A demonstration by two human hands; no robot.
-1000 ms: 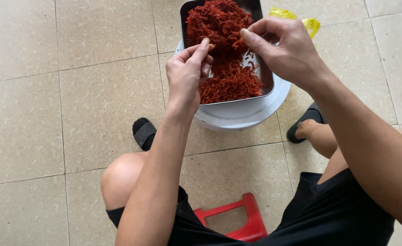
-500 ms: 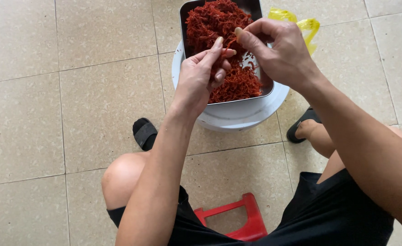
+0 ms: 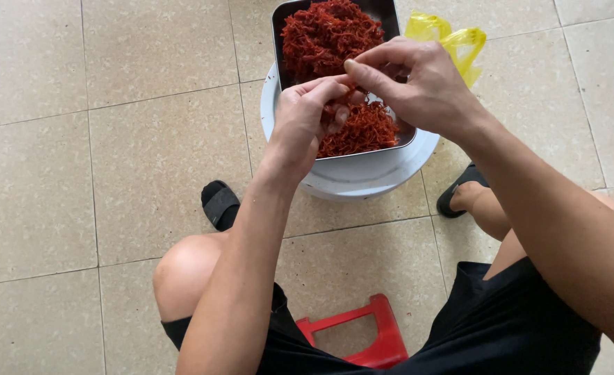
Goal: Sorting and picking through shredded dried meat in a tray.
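1. Left hand [image 3: 307, 118] and right hand [image 3: 418, 87] meet over the tray [image 3: 390, 14], fingertips pinched together on a few red strands [image 3: 328, 35].
2. Tray sits on a white bucket [image 3: 362, 180] between the feet.
3. Progress: heap mostly unsorted, filling the tray; no sorted pile visible.
4. Room: tiled floor [image 3: 112, 173] open to the left; yellow bag [image 3: 453, 38] crowds the tray's right rim; red stool [image 3: 369, 333] below.
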